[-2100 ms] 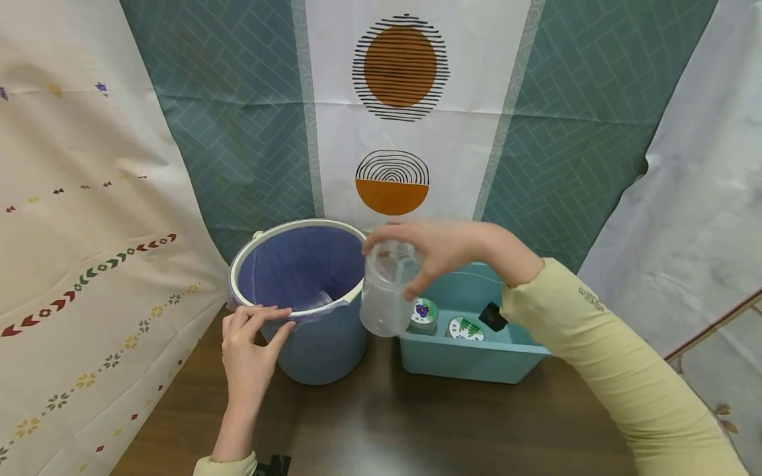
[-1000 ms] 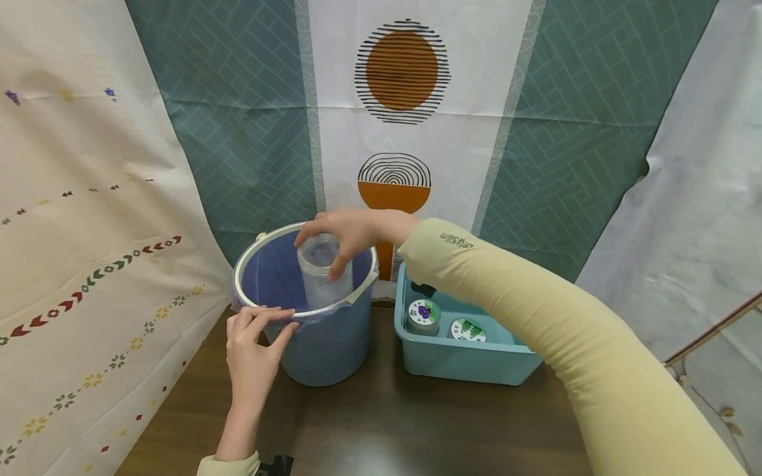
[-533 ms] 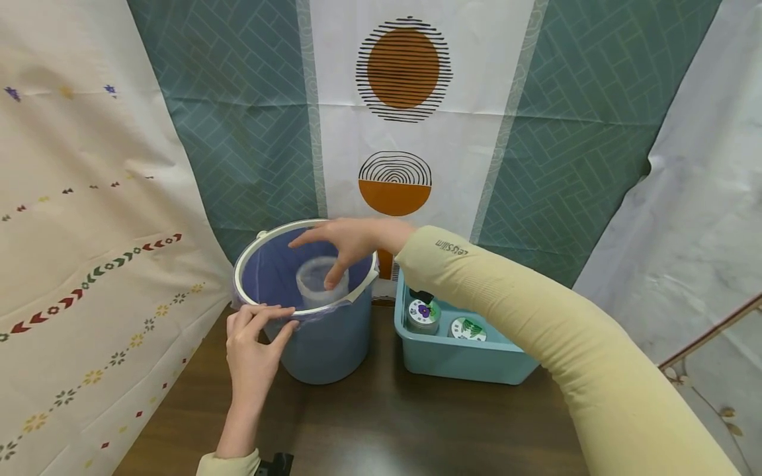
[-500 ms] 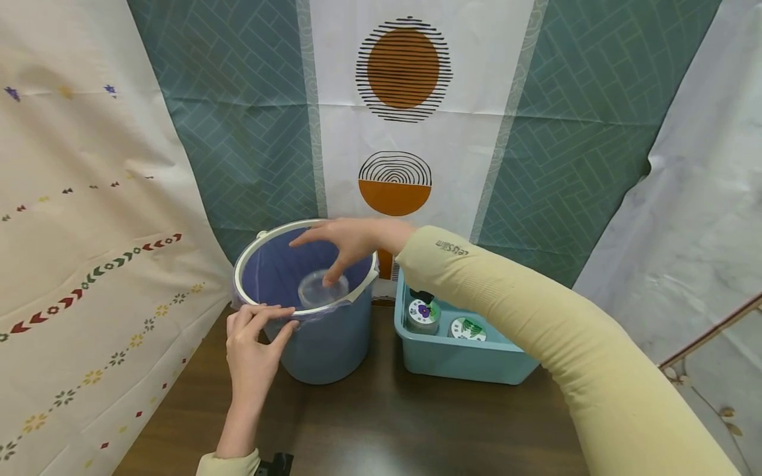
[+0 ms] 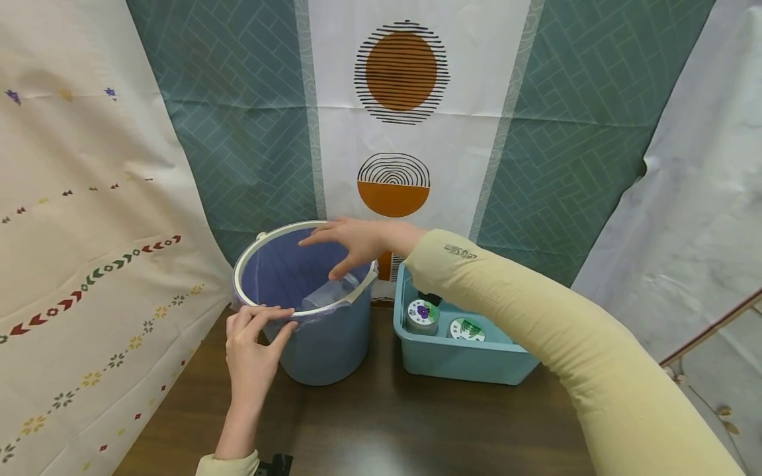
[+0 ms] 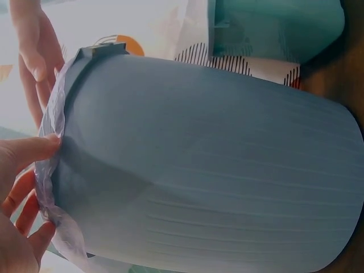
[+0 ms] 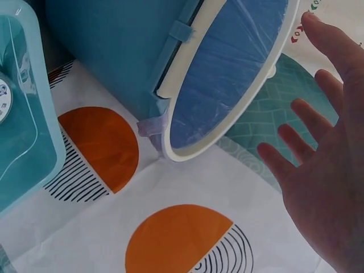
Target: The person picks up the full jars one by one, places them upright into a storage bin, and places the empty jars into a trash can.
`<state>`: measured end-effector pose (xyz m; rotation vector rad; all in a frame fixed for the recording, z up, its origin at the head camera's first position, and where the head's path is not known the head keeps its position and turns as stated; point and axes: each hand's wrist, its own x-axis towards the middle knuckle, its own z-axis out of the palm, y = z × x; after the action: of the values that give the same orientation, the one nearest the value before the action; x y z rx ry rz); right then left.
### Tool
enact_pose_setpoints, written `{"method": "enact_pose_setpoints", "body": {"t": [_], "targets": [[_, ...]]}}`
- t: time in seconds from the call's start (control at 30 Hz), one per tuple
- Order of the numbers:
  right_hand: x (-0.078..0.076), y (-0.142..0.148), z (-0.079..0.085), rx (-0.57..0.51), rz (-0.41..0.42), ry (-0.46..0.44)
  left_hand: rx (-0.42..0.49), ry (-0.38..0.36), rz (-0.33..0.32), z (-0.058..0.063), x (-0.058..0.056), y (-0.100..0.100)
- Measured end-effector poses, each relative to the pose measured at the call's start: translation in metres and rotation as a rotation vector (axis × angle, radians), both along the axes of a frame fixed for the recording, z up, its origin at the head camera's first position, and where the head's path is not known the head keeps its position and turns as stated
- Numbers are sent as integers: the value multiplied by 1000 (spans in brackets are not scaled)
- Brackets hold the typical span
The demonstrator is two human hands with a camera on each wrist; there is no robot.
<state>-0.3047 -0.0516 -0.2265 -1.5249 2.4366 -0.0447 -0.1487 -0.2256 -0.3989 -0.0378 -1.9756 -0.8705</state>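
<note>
A blue trash bin (image 5: 324, 354) with a white rim and a clear plastic liner stands left of centre in the head view. My left hand (image 5: 253, 354) pinches its near rim, thumb outside over the liner (image 6: 48, 165) and fingers at the edge. Over the opening hovers my right hand (image 5: 363, 241), fingers spread and nothing in them; the right wrist view shows it above the bin mouth. Inside the bin, a clear plastic jar (image 5: 327, 295) lies tilted, its lower part hidden by the near rim.
Right of the bin stands a teal tub (image 5: 464, 362) with a flower-lidded jar (image 5: 423, 314), a leaf-lidded container (image 5: 466, 328) and a small black thing (image 5: 430, 298). Patterned cloth hangs behind and at both sides. Beneath is a dark wood tabletop (image 5: 369, 423).
My right hand carried the clear jar from above the tub's left side to the bin and let it go. The jar dropped and tipped inside. The left hand kept its hold on the rim.
</note>
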Motion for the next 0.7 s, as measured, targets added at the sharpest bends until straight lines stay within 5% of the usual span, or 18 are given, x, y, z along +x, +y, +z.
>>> {"method": "enact_pose_setpoints", "body": {"t": [0.27, 0.4, 0.57, 0.7], "targets": [[-4, 5, -1, -25, 5, -1, -21, 3, -3, 1, -4, -4], [-3, 9, -3, -68, 8, 24, -73, -51, 13, 5, -2, -8], [-1, 23, -12, -252, 16, 86, -179, -129, 37, 14, 7, -12], [2, 42, -24, -403, 8, 97, -243, -111, 24, 24, 12, -13]]}}
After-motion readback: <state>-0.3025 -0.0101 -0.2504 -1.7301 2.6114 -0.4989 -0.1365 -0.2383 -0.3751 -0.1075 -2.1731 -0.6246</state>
